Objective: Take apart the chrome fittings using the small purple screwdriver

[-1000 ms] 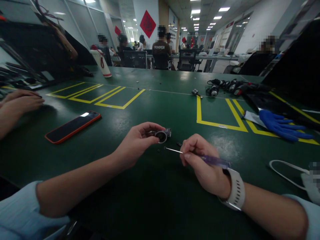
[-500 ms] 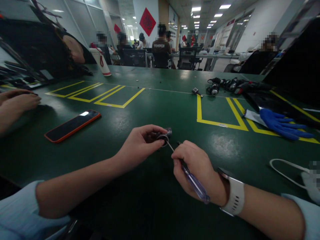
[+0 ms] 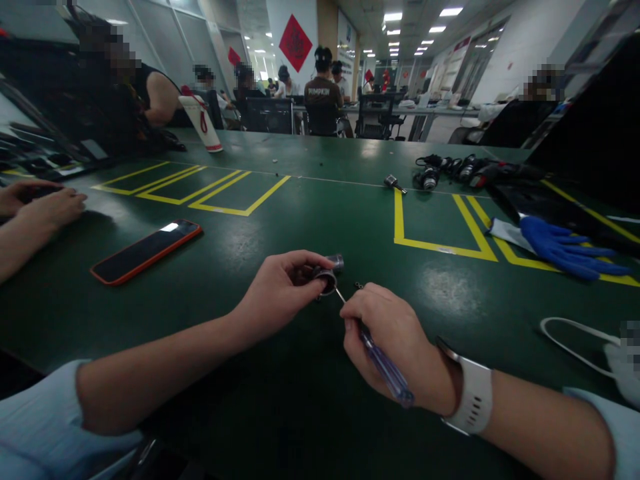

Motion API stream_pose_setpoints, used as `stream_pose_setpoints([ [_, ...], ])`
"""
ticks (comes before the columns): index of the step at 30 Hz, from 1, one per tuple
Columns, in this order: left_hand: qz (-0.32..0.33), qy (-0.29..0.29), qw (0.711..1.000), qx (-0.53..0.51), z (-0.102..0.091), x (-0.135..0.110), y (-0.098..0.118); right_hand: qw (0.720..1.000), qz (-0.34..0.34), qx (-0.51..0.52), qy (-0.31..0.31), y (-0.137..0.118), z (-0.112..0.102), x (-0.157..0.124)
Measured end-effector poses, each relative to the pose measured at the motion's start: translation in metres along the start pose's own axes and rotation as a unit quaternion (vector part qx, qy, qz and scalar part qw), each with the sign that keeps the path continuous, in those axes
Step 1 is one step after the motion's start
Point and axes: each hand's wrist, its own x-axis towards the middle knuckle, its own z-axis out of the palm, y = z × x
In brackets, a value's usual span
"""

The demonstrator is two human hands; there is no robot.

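Observation:
My left hand (image 3: 280,290) pinches a small round metal part (image 3: 327,275) just above the green table (image 3: 310,220). Its fingers are curled around the part's left side. My right hand (image 3: 395,337), with a white watch on the wrist, grips a small screwdriver with a clear purple handle (image 3: 385,369). The thin metal shaft points up and left, and its tip sits in the opening of the round part. A tiny dark screw (image 3: 359,286) lies on the table just right of the part.
A phone in an orange case (image 3: 146,252) lies to the left. Another person's hands (image 3: 43,203) rest at the far left edge. A blue glove (image 3: 565,247), black parts (image 3: 450,172), a white cable (image 3: 575,340) and yellow tape outlines (image 3: 440,227) are to the right. A white cup (image 3: 203,123) stands behind.
My right hand turned the screwdriver from lying sideways to pointing up-left and brought its tip into the round part. The left hand kept holding the part and barely moved.

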Motion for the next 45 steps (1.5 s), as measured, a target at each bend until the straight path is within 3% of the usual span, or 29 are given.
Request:
stream_pose_setpoints([
  [9, 0.01, 0.005, 1.0, 0.001, 0.0005, 0.001, -0.0026, 0.999, -0.036, 0.013, 0.027, -0.0006, 0.0015, -0.0009],
  [19, 0.005, -0.002, 1.0, 0.023, 0.001, 0.0015, -0.004, 0.999, -0.035, -0.019, -0.013, 0.0039, 0.0036, -0.0042],
  [34, 0.007, 0.009, 1.0, 0.028, 0.0015, 0.0015, -0.0054, 0.995, -0.079, -0.051, -0.019, -0.0004, -0.0019, 0.0018],
  [45, 0.035, 0.013, 0.998, 0.052, 0.0012, 0.0004, -0.0061, 0.999, -0.036, -0.009, -0.038, 0.0017, 0.0038, -0.0034],
])
